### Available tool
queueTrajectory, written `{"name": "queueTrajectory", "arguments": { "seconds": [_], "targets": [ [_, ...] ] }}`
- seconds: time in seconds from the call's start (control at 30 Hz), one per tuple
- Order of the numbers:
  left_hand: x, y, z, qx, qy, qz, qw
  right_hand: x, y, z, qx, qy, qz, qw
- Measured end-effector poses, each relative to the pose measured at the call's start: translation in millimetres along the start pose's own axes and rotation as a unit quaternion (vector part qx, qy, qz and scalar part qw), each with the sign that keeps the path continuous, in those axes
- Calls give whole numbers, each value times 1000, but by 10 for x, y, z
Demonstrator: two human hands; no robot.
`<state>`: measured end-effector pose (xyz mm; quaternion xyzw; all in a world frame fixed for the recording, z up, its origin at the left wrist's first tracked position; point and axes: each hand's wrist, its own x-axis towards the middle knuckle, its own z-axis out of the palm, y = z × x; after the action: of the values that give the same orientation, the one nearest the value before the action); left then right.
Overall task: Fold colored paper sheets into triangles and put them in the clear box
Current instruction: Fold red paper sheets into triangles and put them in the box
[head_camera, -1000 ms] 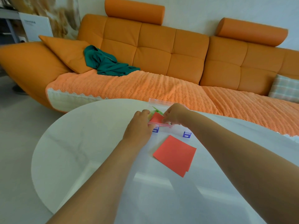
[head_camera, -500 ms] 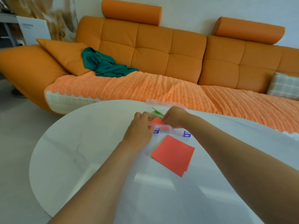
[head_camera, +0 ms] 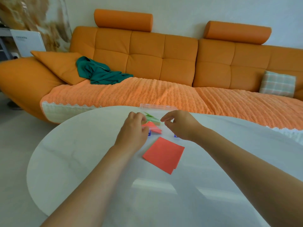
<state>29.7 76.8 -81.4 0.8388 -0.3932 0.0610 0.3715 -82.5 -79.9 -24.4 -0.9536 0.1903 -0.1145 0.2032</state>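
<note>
- The red triangle [head_camera: 151, 127] is at the near wall of the clear box [head_camera: 157, 106], and one corner looks to poke over the rim. Green triangles [head_camera: 151, 118] lie deeper inside.
- The left hand [head_camera: 132, 128] is at the box's near-left corner with its fingers curled. I cannot tell whether it pinches the rim or the red paper.
- The right hand [head_camera: 180, 124] hovers just right of the box, thumb and forefinger parted, holding nothing.
- This reads as the placing step, nearly done. Next, the triangle likely needs nudging fully inside.
- After that come the red sheets [head_camera: 164, 154], flat on the table [head_camera: 82, 153] on the near side of the box. They are stacked, so lifting only the top one calls for a careful pinch.
- The box's clear walls barely show, the hands cover its near corners, and the triangles can't be counted.
</note>
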Motion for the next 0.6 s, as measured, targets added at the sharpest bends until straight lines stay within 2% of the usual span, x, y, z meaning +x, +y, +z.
{"name": "queueTrajectory", "arguments": {
  "seconds": [0.07, 0.13, 0.23, 0.33, 0.43, 0.6],
  "targets": [
    [-90, 67, -8, -1, -40, 50, 998, -263, 29, -3, -17, -18, -28, 999],
    [-193, 106, 10, 10, -93, 94, 991, -496, 76, 47, -34, -71, -30, 996],
    [-326, 131, 33, 41, -192, 114, 974, -749, 158, 156, -53, -147, -34, 987],
    [-456, 144, 26, 82, -272, 110, 952, -891, 260, 230, -64, -175, -28, 982],
    [-517, 110, 34, 68, -259, 95, 959, -916, 336, 278, -47, -143, -18, 989],
    [-483, 60, 46, 85, -236, 118, 961, -865, 365, 310, 7, -98, -13, 995]
  ]
}}
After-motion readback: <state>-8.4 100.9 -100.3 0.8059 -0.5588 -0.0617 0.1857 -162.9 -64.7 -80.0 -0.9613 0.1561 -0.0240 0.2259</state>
